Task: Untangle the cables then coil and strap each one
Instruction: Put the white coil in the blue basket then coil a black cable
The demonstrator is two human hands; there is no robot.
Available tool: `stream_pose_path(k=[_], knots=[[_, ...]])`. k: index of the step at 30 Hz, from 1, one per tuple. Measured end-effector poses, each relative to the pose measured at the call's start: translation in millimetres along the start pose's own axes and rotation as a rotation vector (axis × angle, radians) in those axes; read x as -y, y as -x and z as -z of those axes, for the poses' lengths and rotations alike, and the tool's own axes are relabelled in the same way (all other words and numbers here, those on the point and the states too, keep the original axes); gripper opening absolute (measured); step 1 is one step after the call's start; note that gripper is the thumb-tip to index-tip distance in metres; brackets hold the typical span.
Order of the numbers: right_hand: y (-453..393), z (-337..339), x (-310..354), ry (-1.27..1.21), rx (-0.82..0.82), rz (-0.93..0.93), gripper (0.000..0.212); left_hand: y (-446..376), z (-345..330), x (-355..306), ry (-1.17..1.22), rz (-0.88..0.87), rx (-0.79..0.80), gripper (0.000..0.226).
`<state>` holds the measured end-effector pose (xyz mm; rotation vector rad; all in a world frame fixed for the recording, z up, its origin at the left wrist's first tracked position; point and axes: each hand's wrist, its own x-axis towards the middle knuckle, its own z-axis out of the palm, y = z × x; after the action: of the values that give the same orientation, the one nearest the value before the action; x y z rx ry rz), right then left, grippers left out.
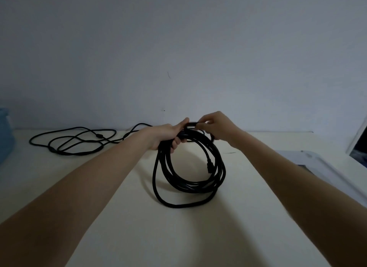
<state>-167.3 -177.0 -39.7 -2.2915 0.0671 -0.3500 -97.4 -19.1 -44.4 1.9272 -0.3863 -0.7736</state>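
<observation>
Several springy loops of the black cable (188,167) need gripping together at the top, where the left hand (166,135) has its fingers curled round the bundle while the right hand (216,127) pinches a strap (191,124) there.

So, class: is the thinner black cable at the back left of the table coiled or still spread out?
Spread out. The thin black cable lies in loose, sprawling loops on the table, untouched and unstrapped.

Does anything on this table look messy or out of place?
Yes: the second cable sprawls in loose overlapping loops at the table's far left, uncoiled. One outer loop of the coiled cable the hands hold sags wider than the rest.
</observation>
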Motion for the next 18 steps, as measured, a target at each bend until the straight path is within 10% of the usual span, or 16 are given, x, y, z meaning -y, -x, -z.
stream_pose_path(k=[12,18], knots=[[8.2,22.6,-8.5,-0.373,0.316,-0.112,0.028,-0.1,4.4,2.6,-0.133,-0.104,0.099,0.009],[5.3,32.0,-3.1,-0.432,0.279,-0.181,0.021,1.0,3.2,0.1,-0.180,-0.098,0.108,0.025]])
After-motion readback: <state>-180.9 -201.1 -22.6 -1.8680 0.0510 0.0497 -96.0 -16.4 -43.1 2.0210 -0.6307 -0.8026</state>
